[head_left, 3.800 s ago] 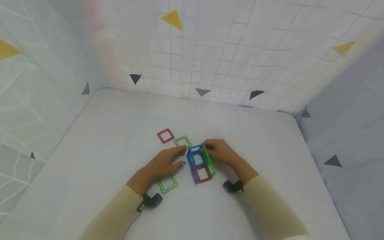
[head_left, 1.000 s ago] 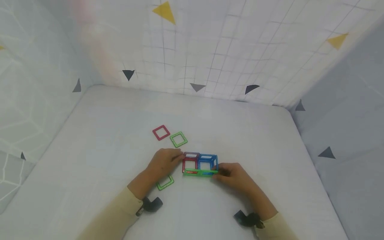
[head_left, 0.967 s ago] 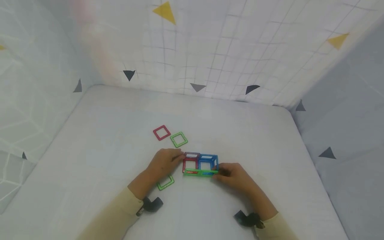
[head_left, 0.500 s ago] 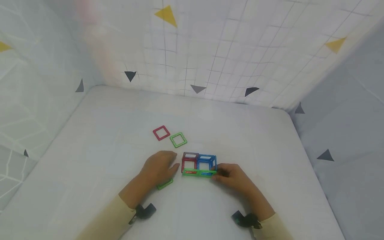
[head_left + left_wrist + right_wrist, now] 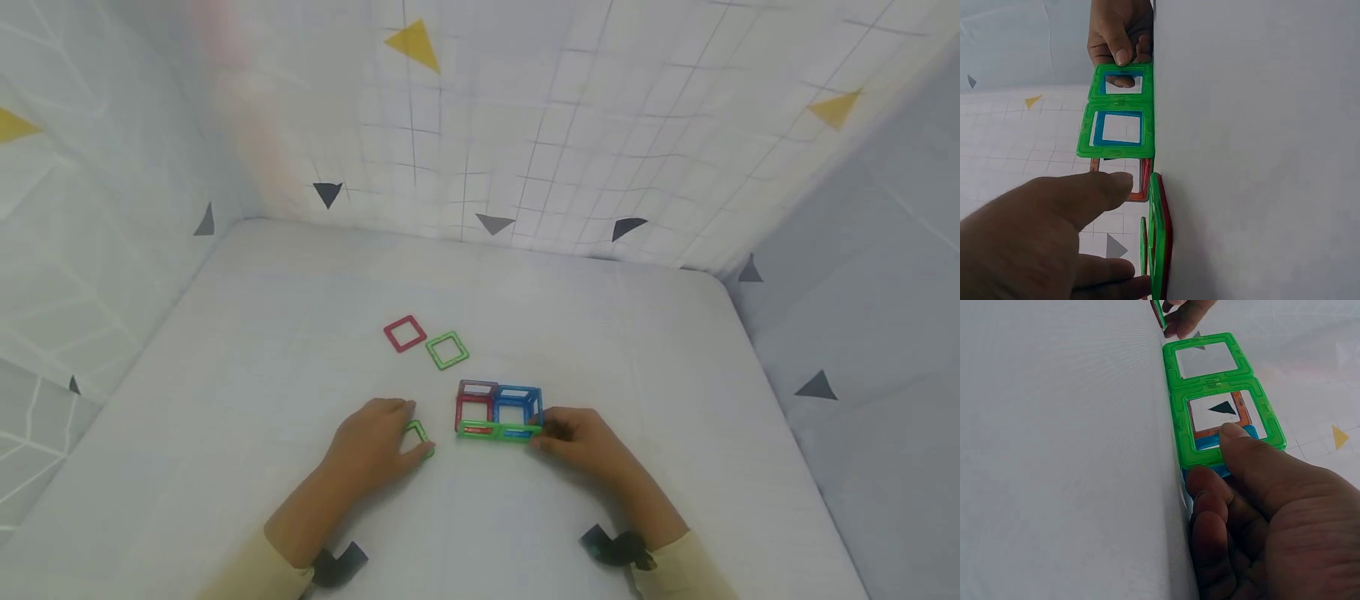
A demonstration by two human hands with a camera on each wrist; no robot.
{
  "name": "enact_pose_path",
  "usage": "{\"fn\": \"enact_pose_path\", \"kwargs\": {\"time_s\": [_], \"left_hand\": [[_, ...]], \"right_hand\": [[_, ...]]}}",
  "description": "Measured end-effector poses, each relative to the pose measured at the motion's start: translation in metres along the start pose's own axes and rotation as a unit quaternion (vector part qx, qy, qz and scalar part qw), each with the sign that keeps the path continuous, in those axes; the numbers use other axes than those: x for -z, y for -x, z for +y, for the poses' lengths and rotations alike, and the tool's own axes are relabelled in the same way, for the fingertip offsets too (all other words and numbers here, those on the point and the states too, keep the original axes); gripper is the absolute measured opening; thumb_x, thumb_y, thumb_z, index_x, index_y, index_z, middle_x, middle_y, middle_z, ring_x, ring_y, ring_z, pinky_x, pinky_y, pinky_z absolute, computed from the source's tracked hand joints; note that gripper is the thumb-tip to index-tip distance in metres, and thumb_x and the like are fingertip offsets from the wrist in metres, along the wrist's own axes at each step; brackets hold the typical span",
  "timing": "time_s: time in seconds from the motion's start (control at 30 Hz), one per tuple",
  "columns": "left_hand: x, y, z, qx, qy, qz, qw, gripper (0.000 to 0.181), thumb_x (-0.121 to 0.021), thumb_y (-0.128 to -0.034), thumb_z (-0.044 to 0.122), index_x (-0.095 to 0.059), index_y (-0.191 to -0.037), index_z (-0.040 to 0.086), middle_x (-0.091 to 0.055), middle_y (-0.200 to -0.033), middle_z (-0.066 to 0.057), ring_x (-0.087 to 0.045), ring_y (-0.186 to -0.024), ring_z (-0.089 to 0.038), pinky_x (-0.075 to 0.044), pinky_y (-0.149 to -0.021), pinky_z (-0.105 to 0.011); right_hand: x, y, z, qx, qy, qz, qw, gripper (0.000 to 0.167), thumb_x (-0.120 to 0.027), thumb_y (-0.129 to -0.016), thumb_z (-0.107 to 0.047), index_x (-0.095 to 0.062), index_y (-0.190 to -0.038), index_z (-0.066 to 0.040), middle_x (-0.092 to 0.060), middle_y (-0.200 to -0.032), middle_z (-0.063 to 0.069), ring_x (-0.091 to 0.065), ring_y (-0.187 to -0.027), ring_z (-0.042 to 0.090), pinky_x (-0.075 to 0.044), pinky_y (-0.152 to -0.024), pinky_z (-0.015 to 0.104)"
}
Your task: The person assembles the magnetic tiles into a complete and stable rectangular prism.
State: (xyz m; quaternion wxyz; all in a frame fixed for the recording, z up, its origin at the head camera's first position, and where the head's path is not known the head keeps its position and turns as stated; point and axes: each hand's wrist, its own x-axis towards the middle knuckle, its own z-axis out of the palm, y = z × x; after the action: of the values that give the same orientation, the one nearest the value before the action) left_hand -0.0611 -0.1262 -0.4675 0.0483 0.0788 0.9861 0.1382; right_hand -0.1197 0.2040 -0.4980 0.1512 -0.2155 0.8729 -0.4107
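Observation:
A frame structure (image 5: 498,431) of green, blue and red square tiles stands on the table, its two green tiles (image 5: 1116,152) side by side facing the person. My right hand (image 5: 588,442) grips its blue right end, thumb (image 5: 1238,440) on the nearer green tile and fingers curled beside the blue edge. My left hand (image 5: 367,446) is over a loose green tile (image 5: 425,442), thumb and fingers spread around it and partly hiding it. The left wrist view shows a red edge (image 5: 1169,231) against that green tile, the thumb (image 5: 1116,184) above it.
A red square tile (image 5: 405,347) and another green square tile (image 5: 447,365) lie flat behind the structure, to its left. The white table (image 5: 637,350) has patterned fabric walls at its back and sides.
My left hand has left the structure's left end and moved left and toward the person, over the loose green tile. Earlier the structure was turned crosswise; my right hand now holds it still.

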Motion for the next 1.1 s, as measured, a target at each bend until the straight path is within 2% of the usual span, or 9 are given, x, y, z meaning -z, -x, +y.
{"fn": "enact_pose_path", "kwargs": {"time_s": [0.23,0.4,0.57,0.7,0.83,0.97,1.1], "left_hand": [[0.003,0.013,0.0,-0.004,-0.002,-0.014,0.9999,0.076,-0.082,-0.0749,0.053,-0.063,-0.132,0.007,-0.067,-0.127,-0.008,-0.058,-0.122,-0.027,-0.051,-0.102,-0.043],[0.0,0.015,0.0,-0.014,0.003,-0.018,0.9997,0.071,-0.084,-0.0764,0.046,-0.063,-0.132,0.009,-0.067,-0.126,-0.006,-0.059,-0.122,-0.026,-0.051,-0.102,-0.042],[-0.001,0.016,0.002,-0.016,0.001,-0.014,0.9998,0.062,-0.083,-0.0801,0.04,-0.064,-0.131,0.01,-0.068,-0.126,-0.006,-0.06,-0.122,-0.025,-0.051,-0.101,-0.042],[0.001,0.015,0.005,-0.02,0.005,-0.022,0.9995,0.058,-0.083,-0.0804,0.036,-0.065,-0.13,0.01,-0.068,-0.126,-0.006,-0.061,-0.12,-0.025,-0.052,-0.101,-0.042],[0.0,0.012,0.006,-0.033,0.004,-0.015,0.9993,0.054,-0.084,-0.0787,0.032,-0.067,-0.125,0.01,-0.067,-0.122,-0.004,-0.061,-0.109,-0.021,-0.054,-0.096,-0.037],[-0.001,0.01,0.008,-0.038,-0.007,-0.014,0.9991,0.058,-0.083,-0.077,0.029,-0.063,-0.127,0.009,-0.063,-0.122,-0.005,-0.055,-0.101,-0.017,-0.055,-0.091,-0.033],[0.003,0.009,0.01,-0.034,-0.003,-0.021,0.9992,0.063,-0.083,-0.0764,0.028,-0.059,-0.132,0.008,-0.06,-0.124,-0.007,-0.055,-0.103,-0.018,-0.055,-0.092,-0.035]], "right_hand": [[0.0,0.0,-0.001,-0.021,-0.001,-0.005,0.9998,0.021,-0.078,-0.086,-0.032,-0.073,-0.104,-0.022,-0.069,-0.088,-0.01,-0.064,-0.08,0.014,-0.056,-0.072,0.026],[0.0,0.001,0.001,-0.026,0.002,-0.004,0.9997,0.023,-0.077,-0.087,-0.034,-0.073,-0.105,-0.021,-0.069,-0.088,-0.01,-0.063,-0.08,0.014,-0.055,-0.071,0.025],[0.0,0.001,0.001,-0.013,0.002,-0.001,0.9999,0.023,-0.077,-0.087,-0.033,-0.073,-0.106,-0.02,-0.069,-0.088,-0.009,-0.062,-0.079,0.013,-0.055,-0.071,0.025],[-0.001,0.001,0.001,-0.008,0.003,-0.003,1.0,0.022,-0.076,-0.087,-0.034,-0.073,-0.104,-0.02,-0.068,-0.087,-0.009,-0.061,-0.078,0.013,-0.054,-0.069,0.025],[0.0,0.001,0.001,-0.01,0.005,-0.003,0.9999,0.022,-0.076,-0.087,-0.036,-0.073,-0.103,-0.022,-0.068,-0.086,-0.01,-0.061,-0.079,0.015,-0.055,-0.07,0.026],[0.0,0.001,0.001,-0.013,0.006,-0.002,0.9999,0.022,-0.076,-0.088,-0.038,-0.073,-0.104,-0.024,-0.068,-0.087,-0.011,-0.062,-0.081,0.014,-0.055,-0.072,0.026],[0.0,0.002,0.0,-0.016,0.009,-0.001,0.9998,0.021,-0.076,-0.087,-0.036,-0.072,-0.104,-0.024,-0.068,-0.088,-0.011,-0.062,-0.081,0.014,-0.055,-0.073,0.026]]}}
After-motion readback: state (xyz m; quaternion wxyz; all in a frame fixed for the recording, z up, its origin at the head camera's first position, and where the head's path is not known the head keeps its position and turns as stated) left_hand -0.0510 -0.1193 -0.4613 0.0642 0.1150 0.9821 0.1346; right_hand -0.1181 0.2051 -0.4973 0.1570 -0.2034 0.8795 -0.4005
